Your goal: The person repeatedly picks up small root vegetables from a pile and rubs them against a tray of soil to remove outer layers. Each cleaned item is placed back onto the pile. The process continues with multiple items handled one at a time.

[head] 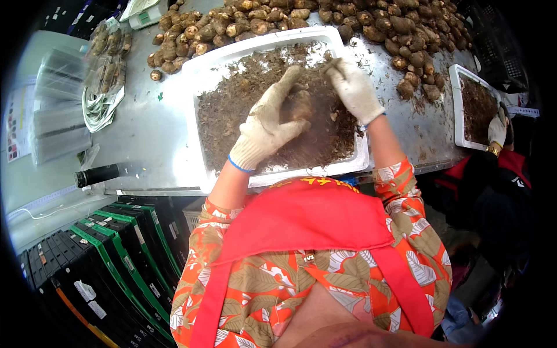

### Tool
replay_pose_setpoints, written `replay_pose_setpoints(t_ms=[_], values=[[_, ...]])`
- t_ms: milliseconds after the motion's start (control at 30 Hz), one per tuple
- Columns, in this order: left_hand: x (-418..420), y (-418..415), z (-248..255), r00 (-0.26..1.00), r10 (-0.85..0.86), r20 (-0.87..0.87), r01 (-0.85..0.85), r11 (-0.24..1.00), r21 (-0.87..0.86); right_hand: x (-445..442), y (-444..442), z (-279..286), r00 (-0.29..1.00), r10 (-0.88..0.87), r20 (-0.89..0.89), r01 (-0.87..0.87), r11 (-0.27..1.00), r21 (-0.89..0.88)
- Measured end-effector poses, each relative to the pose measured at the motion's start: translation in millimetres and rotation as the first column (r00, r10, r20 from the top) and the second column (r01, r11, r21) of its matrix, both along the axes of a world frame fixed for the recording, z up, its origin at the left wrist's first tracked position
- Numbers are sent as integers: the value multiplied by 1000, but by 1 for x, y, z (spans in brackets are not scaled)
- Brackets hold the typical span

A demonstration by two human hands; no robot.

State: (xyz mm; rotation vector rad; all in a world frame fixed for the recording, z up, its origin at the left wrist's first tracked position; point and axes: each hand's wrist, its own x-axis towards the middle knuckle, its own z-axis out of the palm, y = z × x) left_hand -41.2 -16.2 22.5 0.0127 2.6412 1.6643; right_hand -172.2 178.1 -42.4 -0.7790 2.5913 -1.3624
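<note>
My left hand, in a white knitted glove with soiled fingers, is curled around a brown taro corm. The corm looks blurred, and the fingers cover part of it. To its upper right is my gloved right hand, apart from the corm, its dirty fingertips drawn together. Whether anything is pinched in those fingertips cannot be made out. Both hands are above a white foam tray, where a thick layer of brown fibrous husk scraps lies.
Heaped taro corms line the back of the metal table. Packed trays, plastic sleeves and a black cylinder are at left. A co-worker's gloved hand is at a smaller foam tray. Black crates stand lower left.
</note>
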Motion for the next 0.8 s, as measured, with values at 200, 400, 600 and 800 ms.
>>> replay_pose_setpoints(t_ms=[200, 400, 600, 800], values=[[0, 7, -8, 1000, 24, -19, -23, 999, 44, 40, -6, 44, 948, 317, 12, -300, 907, -296], [4, 5, 4, 998, 18, 55, -22, 997, 72, 11, -2, 18, 994, 90, -60, -91, 996, -22], [1, -2, -6, 992, 65, 105, -81, 984, 159, 37, 3, 53, 913, 257, 316, -111, 904, -413], [6, 8, -3, 988, 60, 144, -117, 896, 428, 39, -9, 28, 995, 65, 81, -45, 972, -230]])
